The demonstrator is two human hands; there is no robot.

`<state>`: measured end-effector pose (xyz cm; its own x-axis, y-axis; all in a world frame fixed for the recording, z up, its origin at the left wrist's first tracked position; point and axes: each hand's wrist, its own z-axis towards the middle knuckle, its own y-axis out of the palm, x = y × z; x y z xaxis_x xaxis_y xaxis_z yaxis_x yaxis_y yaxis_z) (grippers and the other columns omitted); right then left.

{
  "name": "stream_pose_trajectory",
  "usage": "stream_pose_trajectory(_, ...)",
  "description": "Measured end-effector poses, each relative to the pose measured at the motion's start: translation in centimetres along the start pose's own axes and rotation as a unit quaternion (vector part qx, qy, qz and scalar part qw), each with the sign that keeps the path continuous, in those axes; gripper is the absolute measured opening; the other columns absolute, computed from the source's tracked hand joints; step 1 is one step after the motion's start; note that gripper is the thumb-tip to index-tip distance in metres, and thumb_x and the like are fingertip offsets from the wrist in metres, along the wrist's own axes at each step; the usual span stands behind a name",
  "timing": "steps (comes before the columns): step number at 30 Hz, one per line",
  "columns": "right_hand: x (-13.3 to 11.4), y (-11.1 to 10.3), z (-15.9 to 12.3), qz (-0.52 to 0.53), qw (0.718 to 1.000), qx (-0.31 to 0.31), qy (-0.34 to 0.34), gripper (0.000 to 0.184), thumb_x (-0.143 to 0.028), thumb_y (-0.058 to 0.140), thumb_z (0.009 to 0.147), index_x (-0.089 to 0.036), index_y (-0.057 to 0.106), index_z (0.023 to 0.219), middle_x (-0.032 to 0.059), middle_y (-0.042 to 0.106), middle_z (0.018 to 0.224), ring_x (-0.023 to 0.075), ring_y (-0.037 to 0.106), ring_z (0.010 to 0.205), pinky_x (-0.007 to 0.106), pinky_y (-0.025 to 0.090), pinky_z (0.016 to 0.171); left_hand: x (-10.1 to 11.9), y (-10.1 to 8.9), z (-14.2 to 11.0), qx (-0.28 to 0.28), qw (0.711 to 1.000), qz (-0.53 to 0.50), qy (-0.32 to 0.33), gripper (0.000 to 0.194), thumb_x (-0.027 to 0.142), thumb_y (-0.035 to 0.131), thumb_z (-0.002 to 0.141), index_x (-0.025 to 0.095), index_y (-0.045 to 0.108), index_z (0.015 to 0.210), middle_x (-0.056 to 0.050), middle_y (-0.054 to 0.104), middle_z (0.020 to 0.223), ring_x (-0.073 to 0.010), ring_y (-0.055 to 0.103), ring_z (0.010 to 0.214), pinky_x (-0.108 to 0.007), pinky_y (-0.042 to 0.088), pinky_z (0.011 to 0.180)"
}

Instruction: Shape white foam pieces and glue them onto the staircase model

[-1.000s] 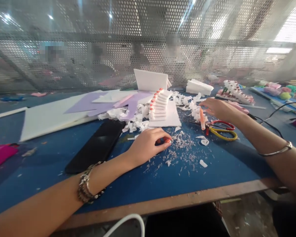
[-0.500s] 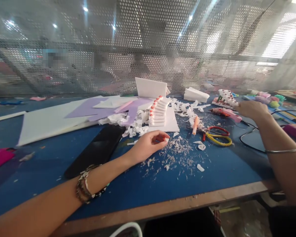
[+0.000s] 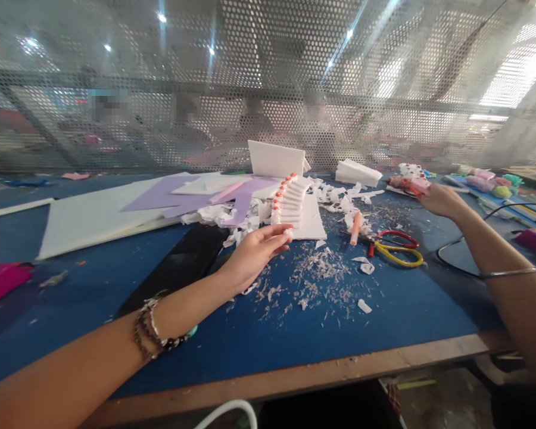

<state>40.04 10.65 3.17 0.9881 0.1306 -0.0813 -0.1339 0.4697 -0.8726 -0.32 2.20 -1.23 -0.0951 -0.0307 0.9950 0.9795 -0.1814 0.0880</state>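
Note:
My left hand (image 3: 259, 253) is closed in a pinch on a small white piece (image 3: 288, 233), just in front of a fanned row of white strips with red-orange tips (image 3: 288, 202). That row rests on a white board (image 3: 313, 220). Over at the right, my right hand (image 3: 442, 201) is wrapped round a pink and red hot glue gun (image 3: 417, 186), its nozzle pointing left. Behind the gun stands a white piece with dark red spots (image 3: 411, 171), partly covered by it.
Scissors (image 3: 399, 253) with red and yellow handles lie beside an orange stick (image 3: 355, 228). White shavings (image 3: 319, 268) and paper scraps litter the blue table (image 3: 268, 351). A black case (image 3: 174, 268), white and purple sheets (image 3: 93, 217) lie left. A black cord (image 3: 455, 268) curves at right.
My right hand has taken hold of the glue gun and lifted it slightly, moving left and away from me. My left hand has shifted slightly left and up toward the white strips.

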Motion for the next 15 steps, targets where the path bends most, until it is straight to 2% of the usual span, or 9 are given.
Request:
stream_pose_trajectory(3,-1.7,-0.6,0.5,-0.004,0.998,-0.002,0.062,0.037,-0.050,0.045,0.081,-0.013,0.052,0.082,0.0007,0.053,0.069,0.0067,0.047,0.054,0.022,0.040,0.050,0.1,-0.1,0.2,0.009,0.998,-0.063,0.001,0.019,0.016,0.059,0.075,0.017,0.063,0.093,-0.002,0.062,0.083,-0.0088,0.057,0.079,-0.020,0.047,0.076)
stream_pose_trajectory(5,-3.8,-0.8,0.6,0.012,0.998,0.011,0.063,0.046,-0.062,0.043,0.074,-0.016,0.045,0.072,0.0046,0.052,0.063,0.0089,0.042,0.049,0.025,0.033,0.045,0.3,-0.2,0.1,0.002,0.996,-0.094,-0.001,0.021,0.015,0.058,0.076,0.017,0.062,0.097,-0.001,0.061,0.079,-0.0076,0.057,0.076,-0.018,0.048,0.074)
stream_pose_trajectory(9,-9.0,-1.2,-0.5,0.044,0.998,0.043,0.013,0.039,-0.059,0.041,0.076,-0.021,0.034,0.070,0.0053,0.050,0.065,0.0107,0.038,0.050,0.027,0.029,0.046,0.8,-0.1,-0.1,-0.008,0.990,-0.139,-0.003,0.027,0.014,0.057,0.078,0.021,0.058,0.104,0.001,0.060,0.072,-0.0067,0.058,0.072,-0.017,0.050,0.069)
stream_pose_trajectory(12,-12.2,-1.3,-1.9,0.064,0.996,0.045,-0.033,0.032,-0.051,0.044,0.078,-0.020,0.034,0.074,0.0023,0.048,0.064,0.0116,0.040,0.052,0.026,0.029,0.048,0.9,-0.1,0.0,-0.008,0.987,-0.160,-0.002,0.019,0.013,0.058,0.077,0.019,0.062,0.094,0.002,0.061,0.073,-0.0060,0.059,0.073,-0.015,0.049,0.071)
stream_pose_trajectory(15,-14.3,-1.0,-3.2,0.073,0.991,0.050,-0.102,0.032,-0.049,0.046,0.077,-0.019,0.041,0.085,0.0036,0.051,0.070,0.0148,0.046,0.058,0.027,0.033,0.051,0.8,0.0,0.1,-0.010,0.985,-0.174,-0.006,0.013,0.011,0.058,0.076,0.017,0.065,0.086,0.001,0.063,0.077,-0.0055,0.059,0.073,-0.014,0.049,0.071)
